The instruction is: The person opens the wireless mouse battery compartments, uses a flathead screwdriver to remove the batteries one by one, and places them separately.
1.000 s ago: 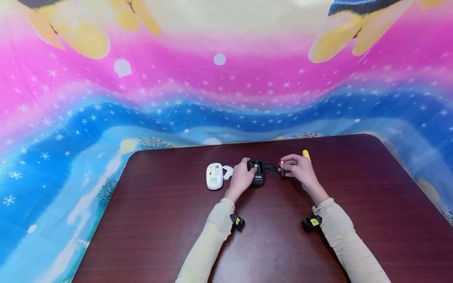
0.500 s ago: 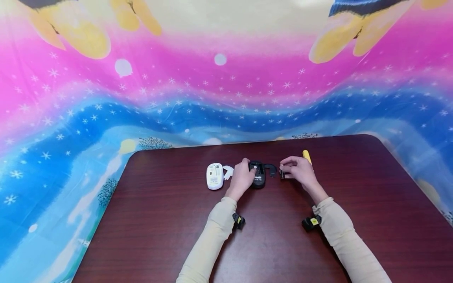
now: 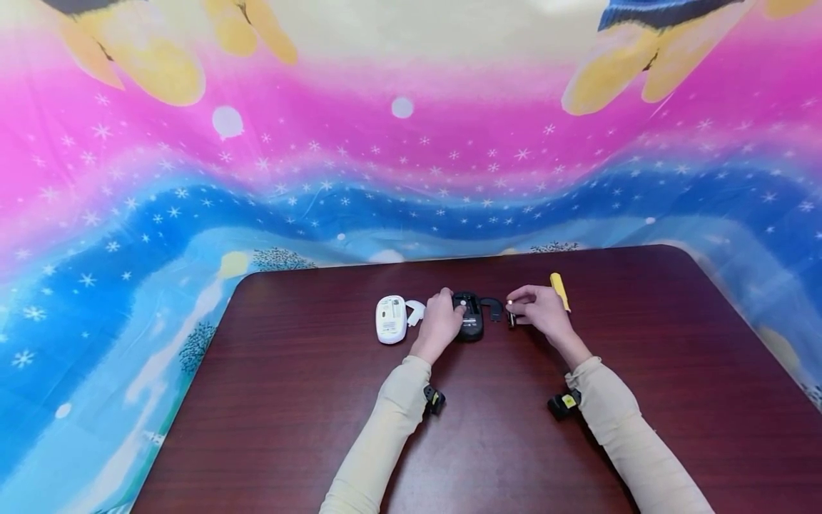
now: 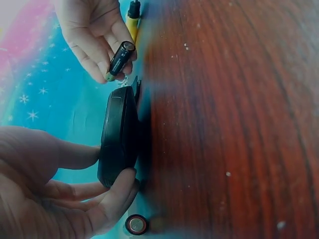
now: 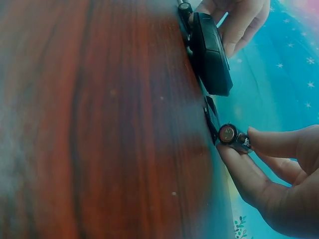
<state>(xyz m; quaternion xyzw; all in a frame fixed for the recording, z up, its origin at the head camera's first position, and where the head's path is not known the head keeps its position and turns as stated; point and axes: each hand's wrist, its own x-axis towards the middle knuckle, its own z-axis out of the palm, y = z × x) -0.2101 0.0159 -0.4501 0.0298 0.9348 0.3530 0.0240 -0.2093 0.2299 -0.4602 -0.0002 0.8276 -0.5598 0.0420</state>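
My left hand (image 3: 439, 325) grips a black computer mouse (image 3: 472, 326) by its sides, thumb on its upturned underside. The mouse's battery slot is uncovered in the head view; from the left wrist it looks raised at a slight tilt. To its right, my right hand (image 3: 544, 311) pinches a small black battery (image 4: 119, 60) between thumb and fingers, apart from the mouse. One flat battery end (image 5: 228, 133) faces the right wrist camera. Beneath, the curved black battery cover (image 3: 493, 308) lies on the table, between mouse and right hand.
An upturned white mouse (image 3: 390, 320) lies left of my left hand, with its white cover (image 3: 415, 312) beside it. Another battery (image 4: 136, 225) is near the left hand. A yellow-handled tool (image 3: 559, 290) lies behind my right hand on the wooden table (image 3: 488, 442).
The battery has turned slightly in my right fingers, which stay in about the same place. The black mouse has shifted a little to the right in my left hand.
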